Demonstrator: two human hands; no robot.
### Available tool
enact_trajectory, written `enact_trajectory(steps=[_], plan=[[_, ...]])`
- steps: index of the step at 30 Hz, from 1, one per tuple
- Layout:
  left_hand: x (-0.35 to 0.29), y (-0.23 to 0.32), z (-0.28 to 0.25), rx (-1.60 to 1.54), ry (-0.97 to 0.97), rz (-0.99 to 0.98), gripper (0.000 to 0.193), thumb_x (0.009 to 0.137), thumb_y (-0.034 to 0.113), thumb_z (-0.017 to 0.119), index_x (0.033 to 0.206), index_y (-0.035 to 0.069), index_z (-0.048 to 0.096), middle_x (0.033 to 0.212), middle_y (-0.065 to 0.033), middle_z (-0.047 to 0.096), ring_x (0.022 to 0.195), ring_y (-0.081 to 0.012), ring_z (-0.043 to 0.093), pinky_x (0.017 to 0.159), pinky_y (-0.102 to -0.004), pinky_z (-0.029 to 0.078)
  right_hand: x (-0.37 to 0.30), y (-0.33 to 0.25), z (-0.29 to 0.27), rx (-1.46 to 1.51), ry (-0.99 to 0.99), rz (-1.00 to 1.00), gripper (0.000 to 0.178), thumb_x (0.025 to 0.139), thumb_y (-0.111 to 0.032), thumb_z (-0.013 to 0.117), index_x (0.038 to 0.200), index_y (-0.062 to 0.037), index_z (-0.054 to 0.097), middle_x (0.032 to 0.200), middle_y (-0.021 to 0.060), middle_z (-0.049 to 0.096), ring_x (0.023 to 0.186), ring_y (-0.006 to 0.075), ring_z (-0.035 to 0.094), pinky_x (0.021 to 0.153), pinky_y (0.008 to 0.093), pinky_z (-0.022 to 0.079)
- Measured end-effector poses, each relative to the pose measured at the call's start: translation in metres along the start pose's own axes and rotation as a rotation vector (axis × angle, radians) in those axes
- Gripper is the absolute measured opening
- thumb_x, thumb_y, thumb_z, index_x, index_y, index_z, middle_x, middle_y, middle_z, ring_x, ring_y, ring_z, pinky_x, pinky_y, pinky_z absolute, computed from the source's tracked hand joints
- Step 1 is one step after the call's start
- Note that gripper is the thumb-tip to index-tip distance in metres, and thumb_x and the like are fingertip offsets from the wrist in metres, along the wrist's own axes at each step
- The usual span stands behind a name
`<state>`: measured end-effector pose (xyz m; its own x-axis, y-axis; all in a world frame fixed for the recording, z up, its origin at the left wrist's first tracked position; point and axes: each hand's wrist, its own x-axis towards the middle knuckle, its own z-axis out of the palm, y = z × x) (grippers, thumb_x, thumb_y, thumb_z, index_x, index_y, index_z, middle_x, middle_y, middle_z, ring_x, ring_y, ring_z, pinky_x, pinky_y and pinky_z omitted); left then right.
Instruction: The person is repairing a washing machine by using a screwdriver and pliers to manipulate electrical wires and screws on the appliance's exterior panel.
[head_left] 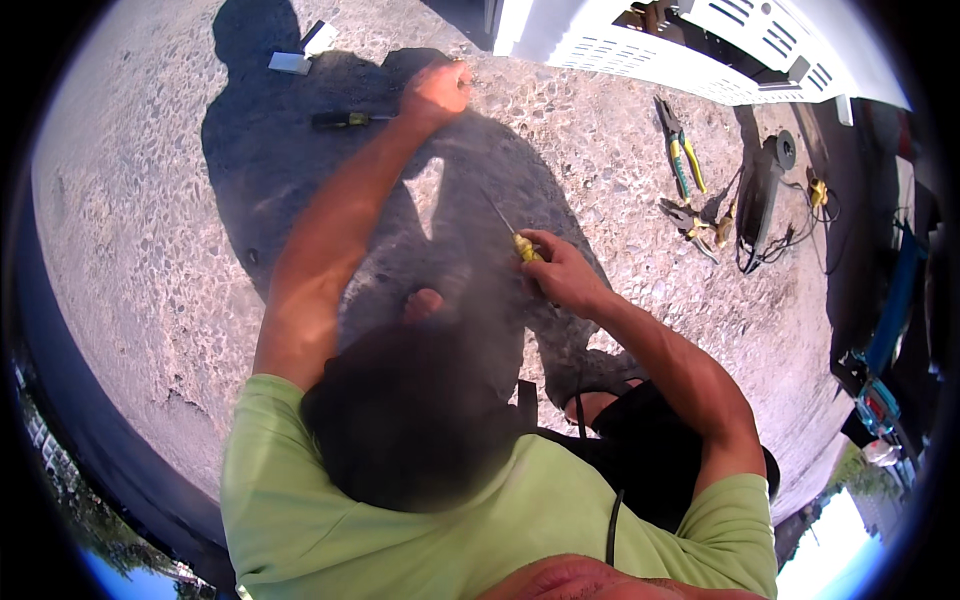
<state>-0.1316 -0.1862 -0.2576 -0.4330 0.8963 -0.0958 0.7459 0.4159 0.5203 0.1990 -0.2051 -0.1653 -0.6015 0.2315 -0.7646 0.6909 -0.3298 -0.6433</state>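
Observation:
My right hand [565, 272] is closed around the yellow handle of a screwdriver [525, 247]. Its thin metal shaft slants up and to the left over the shaded ground. Stretched far forward, my left hand [437, 92] has its fingers curled together just above the ground. Whatever it may hold is too small or hidden to make out. A second screwdriver [345, 119], with a black and yellow handle, lies on the ground just left of that hand's wrist.
A white slotted metal casing [610, 58] stands at the far right. Near it lie green-and-yellow pliers [684, 160], another pair of pliers [690, 225] and a long dark tool with a round end [768, 190] and a cord. Small white blocks [290, 63] lie at the far left.

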Motion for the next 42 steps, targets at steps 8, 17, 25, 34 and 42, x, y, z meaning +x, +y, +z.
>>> enact_trajectory(steps=[8, 17, 25, 34, 42], plan=[[0.004, 0.026, -0.003, 0.047, -0.04, -0.097, 0.022, 0.087, 0.025, 0.063, 0.103, 0.011, 0.068, 0.106, -0.0163, 0.07, 0.098, -0.0364, 0.068, 0.086, -0.0452, 0.053, -0.015, -0.031, 0.017, 0.074, -0.056, 0.114, 0.058, 0.091, -0.01, 0.056, 0.145, -0.0002, 0.039, 0.107, 0.0113, 0.068, 0.071, 0.0133, 0.063, 0.063, 0.027, 0.049], [-0.059, 0.0, -0.005, -1.751, -0.18, -0.492, 0.013, 0.091, 0.015, 0.065, 0.101, 0.007, 0.067, 0.097, -0.0087, 0.068, 0.082, -0.0191, 0.064, 0.069, -0.0327, 0.052, 0.006, -0.018, 0.016, 0.086, -0.078, 0.014, 0.059, 0.091, -0.008, 0.053, 0.147, -0.0005, 0.037, 0.106, 0.0116, 0.067, 0.068, 0.0139, 0.061, 0.064, 0.0293, 0.051], [-0.088, -0.059, -0.063, -1.158, -0.018, -0.573, 0.018, 0.089, 0.021, 0.068, 0.094, 0.005, 0.07, 0.084, -0.007, 0.069, 0.074, -0.0169, 0.066, 0.059, -0.0314, 0.052, 0.037, 0.01, 0.024, -0.193, -0.124, -0.201, 0.06, 0.087, -0.008, 0.051, 0.145, -0.0011, 0.041, 0.106, 0.013, 0.067, 0.077, 0.0167, 0.064, 0.065, 0.0301, 0.052], [-0.037, -0.127, -0.093, 0.104, 0.174, -0.231, 0.029, 0.084, 0.031, 0.06, 0.102, 0.013, 0.074, 0.101, -0.0159, 0.071, 0.096, -0.0348, 0.067, 0.083, -0.0486, 0.051, 0.057, 0.024, 0.037, -0.12, -0.129, -0.32, 0.037, 0.078, -0.004, 0.072, 0.115, -0.0049, 0.068, 0.126, 0.0216, 0.06, 0.097, 0.0353, 0.068, 0.08, 0.0376, 0.056], [-0.029, -0.128, -0.08, 0.296, 0.224, -0.163, 0.026, 0.086, 0.028, 0.057, 0.099, 0.009, 0.07, 0.092, -0.0146, 0.07, 0.09, -0.0342, 0.068, 0.078, -0.0488, 0.053, 0.04, -0.06, 0.053, 0.239, -0.151, 0.001, 0.059, 0.091, -0.005, 0.054, 0.147, 0.0008, 0.036, 0.109, 0.014, 0.065, 0.074, 0.0169, 0.063, 0.063, 0.0297, 0.053]])
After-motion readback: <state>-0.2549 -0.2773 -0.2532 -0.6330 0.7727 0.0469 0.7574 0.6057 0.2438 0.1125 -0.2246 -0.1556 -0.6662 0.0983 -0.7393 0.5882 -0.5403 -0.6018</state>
